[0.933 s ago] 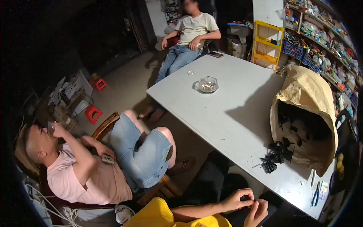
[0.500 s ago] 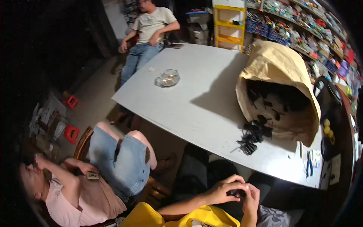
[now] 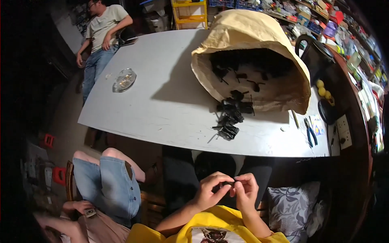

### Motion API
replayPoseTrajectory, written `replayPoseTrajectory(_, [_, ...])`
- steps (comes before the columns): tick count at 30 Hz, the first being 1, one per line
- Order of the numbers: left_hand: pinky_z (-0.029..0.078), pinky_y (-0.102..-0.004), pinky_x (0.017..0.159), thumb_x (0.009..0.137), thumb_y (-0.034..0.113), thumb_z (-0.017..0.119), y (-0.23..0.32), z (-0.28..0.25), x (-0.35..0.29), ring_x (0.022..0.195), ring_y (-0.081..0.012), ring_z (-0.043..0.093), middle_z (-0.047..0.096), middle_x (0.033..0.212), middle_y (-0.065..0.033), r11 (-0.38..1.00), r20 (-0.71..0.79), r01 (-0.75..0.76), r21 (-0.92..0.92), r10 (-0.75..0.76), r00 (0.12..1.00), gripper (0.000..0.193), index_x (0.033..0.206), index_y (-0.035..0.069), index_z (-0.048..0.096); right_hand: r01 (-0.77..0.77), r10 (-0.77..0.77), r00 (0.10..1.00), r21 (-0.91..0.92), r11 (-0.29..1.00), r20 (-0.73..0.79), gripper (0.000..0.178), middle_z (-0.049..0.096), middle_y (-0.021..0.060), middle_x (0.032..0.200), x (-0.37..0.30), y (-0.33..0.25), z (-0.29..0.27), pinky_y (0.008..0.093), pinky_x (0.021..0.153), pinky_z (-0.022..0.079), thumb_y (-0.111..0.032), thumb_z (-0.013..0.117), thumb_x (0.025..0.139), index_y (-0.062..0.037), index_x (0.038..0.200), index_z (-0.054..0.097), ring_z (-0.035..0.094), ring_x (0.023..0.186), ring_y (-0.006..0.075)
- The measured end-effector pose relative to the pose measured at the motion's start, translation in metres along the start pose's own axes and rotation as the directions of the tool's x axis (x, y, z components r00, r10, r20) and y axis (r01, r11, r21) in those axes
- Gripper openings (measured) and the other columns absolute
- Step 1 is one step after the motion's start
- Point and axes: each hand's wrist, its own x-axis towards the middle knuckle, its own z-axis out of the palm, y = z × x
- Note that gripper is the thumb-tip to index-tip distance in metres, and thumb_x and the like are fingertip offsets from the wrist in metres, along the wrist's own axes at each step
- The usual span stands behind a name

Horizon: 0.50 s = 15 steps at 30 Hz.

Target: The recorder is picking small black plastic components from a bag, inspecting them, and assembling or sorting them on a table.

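My left hand (image 3: 211, 191) and my right hand (image 3: 246, 192) meet over my lap, below the table's near edge. Between their fingertips is a small black piece (image 3: 228, 183), mostly covered, so its exact kind is unclear. Both hands are closed on it in a pinch. Beyond them on the white table (image 3: 174, 125) lies a small heap of black parts with thin stems (image 3: 231, 115). It spills from the mouth of a big tan paper sack (image 3: 247, 30) lying on its side, with more black parts inside.
Blue-handled pliers (image 3: 310, 133) lie at the table's right, near a power socket (image 3: 344, 131) and a black kettle (image 3: 318, 56). A glass ashtray (image 3: 124, 80) stands at left. One person (image 3: 103, 36) leans at the far corner; another (image 3: 109, 182) sits at my left. Beside me rests a patterned cushion (image 3: 291, 204).
My view has swung to the right, so the table and sack appear further left. My fingertips have come closer together around the black piece, which shows less than before.
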Motion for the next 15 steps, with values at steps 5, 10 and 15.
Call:
replayPoseTrajectory(5, [0.044,-0.0295,0.066,0.084,0.009,0.052,-0.01,-0.005,-0.006,0.073,-0.0218,0.055,0.056,0.081,-0.01,0.988,-0.007,0.14,-0.059,-0.141,0.99,0.009,0.087,0.001,0.055,0.08,-0.054,0.99,-0.198,0.977,0.133,0.007,0.058,0.0045,0.072,0.015,0.007,-0.002,0.0197,0.052,0.042,-0.005,0.056,0.085,0.0011,0.088,0.053,0.053,0.058,0.0073])
replayPoseTrajectory(10, [0.04,-0.0221,0.05,0.086,0.011,0.053,-0.025,-0.01,-0.007,0.054,-0.0107,0.049,0.053,0.082,-0.0064,0.985,0.049,0.173,-0.027,-0.171,0.984,0.011,0.086,0.0,0.055,0.411,-0.436,0.887,-0.695,0.59,0.154,0.013,0.053,0.0096,0.081,0.074,-0.003,0.008,0.025,0.054,0.041,-0.002,0.058,0.079,0.0001,0.092,0.055,0.052,0.06,0.0154])
replayPoseTrajectory(15, [0.046,-0.0347,0.076,0.08,0.013,0.06,-0.024,-0.004,0.001,0.087,-0.0301,0.057,0.057,0.1,-0.0143,0.89,0.265,0.126,0.439,-0.262,0.928,0.039,0.117,0.003,0.052,0.331,-0.458,0.866,-0.917,0.225,0.2,0.031,0.051,0.0112,0.099,0.119,0.011,0.006,0.0341,0.056,0.046,-0.005,0.064,0.073,-0.0067,0.102,0.055,0.057,0.069,0.0262])
